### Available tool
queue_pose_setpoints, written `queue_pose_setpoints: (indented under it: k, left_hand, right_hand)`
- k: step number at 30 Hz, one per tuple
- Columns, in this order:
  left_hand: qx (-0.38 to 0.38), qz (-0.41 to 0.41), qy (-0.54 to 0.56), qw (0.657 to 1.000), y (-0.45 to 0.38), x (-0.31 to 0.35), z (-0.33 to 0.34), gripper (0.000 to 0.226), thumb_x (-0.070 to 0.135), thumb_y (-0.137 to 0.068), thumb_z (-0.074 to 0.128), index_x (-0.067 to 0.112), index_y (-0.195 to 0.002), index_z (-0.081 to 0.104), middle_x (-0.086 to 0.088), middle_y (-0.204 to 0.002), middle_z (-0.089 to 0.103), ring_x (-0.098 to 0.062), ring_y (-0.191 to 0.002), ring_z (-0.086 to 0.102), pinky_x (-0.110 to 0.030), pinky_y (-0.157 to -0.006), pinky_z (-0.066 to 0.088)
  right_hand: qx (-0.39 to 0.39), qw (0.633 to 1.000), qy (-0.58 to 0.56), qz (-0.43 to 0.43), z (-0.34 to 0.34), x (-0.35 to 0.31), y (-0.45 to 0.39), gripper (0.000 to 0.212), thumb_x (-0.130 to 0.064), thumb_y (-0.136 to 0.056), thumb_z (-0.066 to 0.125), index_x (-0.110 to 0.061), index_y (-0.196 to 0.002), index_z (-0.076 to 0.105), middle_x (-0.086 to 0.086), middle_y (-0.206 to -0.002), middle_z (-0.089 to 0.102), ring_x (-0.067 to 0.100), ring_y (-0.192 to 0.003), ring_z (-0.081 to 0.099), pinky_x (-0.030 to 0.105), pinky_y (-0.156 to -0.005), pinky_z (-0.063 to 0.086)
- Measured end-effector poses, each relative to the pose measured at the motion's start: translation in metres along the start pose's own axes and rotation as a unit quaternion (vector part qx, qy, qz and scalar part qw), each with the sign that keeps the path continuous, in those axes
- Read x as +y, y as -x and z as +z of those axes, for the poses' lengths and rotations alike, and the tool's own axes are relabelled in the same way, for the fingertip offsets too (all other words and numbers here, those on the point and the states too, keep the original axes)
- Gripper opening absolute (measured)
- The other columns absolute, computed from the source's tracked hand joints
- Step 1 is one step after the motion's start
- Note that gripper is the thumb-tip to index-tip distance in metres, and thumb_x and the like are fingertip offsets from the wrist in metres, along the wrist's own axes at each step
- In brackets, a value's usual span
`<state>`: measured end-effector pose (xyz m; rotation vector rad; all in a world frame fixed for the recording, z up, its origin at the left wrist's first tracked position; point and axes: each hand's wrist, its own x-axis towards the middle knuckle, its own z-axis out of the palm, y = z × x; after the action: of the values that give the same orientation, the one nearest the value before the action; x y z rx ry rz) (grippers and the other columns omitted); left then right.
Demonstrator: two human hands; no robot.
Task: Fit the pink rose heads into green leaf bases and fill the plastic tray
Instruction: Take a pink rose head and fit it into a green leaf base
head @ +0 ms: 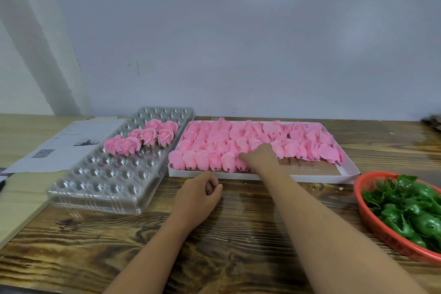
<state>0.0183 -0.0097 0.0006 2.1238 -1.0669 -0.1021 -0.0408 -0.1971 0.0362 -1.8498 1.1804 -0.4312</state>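
A white cardboard box (307,177) at the middle of the table holds several rows of pink rose heads (214,141) lying on their sides. My right hand (259,156) reaches into its front row and its fingers close on a rose head (241,162) there. My left hand (199,192) rests on the wooden table in front of the box, fingers loosely curled, holding nothing. To the left lies a clear plastic tray (100,184) with several finished roses (143,137) standing in its far cups. A red basket (372,227) at the right holds green leaf bases (410,207).
Printed paper sheets (62,143) lie left of the tray on a lighter board. A dark object (432,120) pokes in at the far right edge. A pale wall rises directly behind the table. Bare wood (238,234) lies between my arms.
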Motion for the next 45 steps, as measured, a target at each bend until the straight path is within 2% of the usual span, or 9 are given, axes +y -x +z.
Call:
queue_pose_setpoints:
  k: [4,8,12,15,23,27,31,40,45]
  left_hand:
    - [-0.001,-0.003,-0.001,1.0,-0.001,0.0,0.0,0.014,0.032,-0.093,0.068,0.031,-0.082,0.06,0.005,-0.067,0.063,-0.009,-0.07,0.059,-0.027,-0.062,0.048]
    - [0.001,-0.002,0.001,1.0,-0.001,0.0,0.0,0.013,0.032,-0.093,0.067,0.031,-0.082,0.06,0.005,-0.068,0.063,-0.008,-0.072,0.059,-0.029,-0.063,0.047]
    - [0.0,-0.001,-0.001,1.0,-0.001,0.001,0.0,0.014,0.033,-0.093,0.067,0.031,-0.082,0.06,0.005,-0.067,0.062,-0.008,-0.067,0.058,-0.028,-0.062,0.047]
    - [0.0,-0.003,0.0,1.0,-0.001,0.0,0.001,0.015,0.033,-0.093,0.067,0.031,-0.081,0.059,0.007,-0.065,0.061,-0.007,-0.065,0.057,-0.027,-0.061,0.045]
    - [0.001,-0.003,0.006,1.0,-0.002,-0.002,0.001,0.015,0.032,-0.093,0.068,0.031,-0.08,0.059,0.009,-0.061,0.059,-0.003,-0.062,0.055,-0.026,-0.059,0.044]
    - [0.001,-0.005,0.006,1.0,-0.002,-0.001,0.0,0.014,0.033,-0.093,0.067,0.03,-0.082,0.06,0.006,-0.065,0.061,-0.004,-0.063,0.055,-0.027,-0.061,0.045]
    - [-0.003,-0.006,0.007,1.0,-0.001,-0.001,0.0,0.013,0.033,-0.094,0.067,0.029,-0.083,0.061,0.005,-0.066,0.062,-0.004,-0.065,0.056,-0.027,-0.061,0.045]
    - [-0.003,-0.002,0.001,1.0,-0.002,-0.002,0.0,0.014,0.033,-0.094,0.067,0.031,-0.082,0.06,0.007,-0.065,0.061,-0.003,-0.064,0.055,-0.026,-0.059,0.043]
    - [-0.003,-0.001,0.004,1.0,-0.002,-0.002,0.001,0.015,0.033,-0.094,0.067,0.032,-0.081,0.059,0.007,-0.064,0.06,-0.003,-0.064,0.055,-0.025,-0.059,0.043]
  right_hand:
    - [0.029,0.999,0.025,-0.012,0.005,0.002,0.002,0.054,-0.026,-0.08,0.076,-0.006,-0.12,0.045,0.004,-0.08,0.056,0.016,-0.071,0.057,0.025,-0.054,0.042]
    - [0.04,0.998,0.039,-0.028,0.008,0.001,0.005,0.062,-0.026,-0.08,0.077,-0.005,-0.126,0.04,0.005,-0.089,0.057,0.021,-0.08,0.059,0.025,-0.056,0.043]
    - [0.043,0.998,0.041,-0.034,0.01,-0.001,0.008,0.066,-0.024,-0.082,0.077,-0.005,-0.13,0.037,0.007,-0.093,0.058,0.02,-0.079,0.058,0.022,-0.048,0.035]
    - [0.045,0.999,0.023,-0.02,0.011,-0.003,0.007,0.064,-0.018,-0.083,0.076,-0.004,-0.132,0.037,0.012,-0.102,0.063,0.022,-0.084,0.06,0.023,-0.049,0.037]
    - [0.026,0.999,-0.019,0.043,0.008,-0.007,0.005,0.048,-0.006,-0.079,0.067,-0.005,-0.122,0.046,0.012,-0.096,0.063,0.025,-0.086,0.066,0.028,-0.058,0.051]
    - [0.007,0.996,-0.061,0.065,0.006,-0.007,0.003,0.041,-0.005,-0.08,0.065,-0.004,-0.118,0.049,0.014,-0.092,0.064,0.028,-0.084,0.069,0.042,-0.078,0.061]
    - [-0.006,0.991,-0.109,0.075,0.003,-0.005,0.001,0.041,-0.004,-0.083,0.065,-0.004,-0.119,0.048,0.016,-0.099,0.061,0.031,-0.092,0.067,0.045,-0.083,0.06]
    - [-0.017,0.988,-0.124,0.089,0.001,-0.006,0.0,0.03,0.0,-0.086,0.063,-0.013,-0.101,0.041,0.012,-0.09,0.056,0.029,-0.09,0.069,0.042,-0.083,0.061]
    - [-0.02,0.984,-0.156,0.08,-0.001,-0.003,0.001,0.037,-0.005,-0.083,0.064,-0.008,-0.114,0.045,0.014,-0.093,0.06,0.03,-0.085,0.07,0.042,-0.077,0.062]
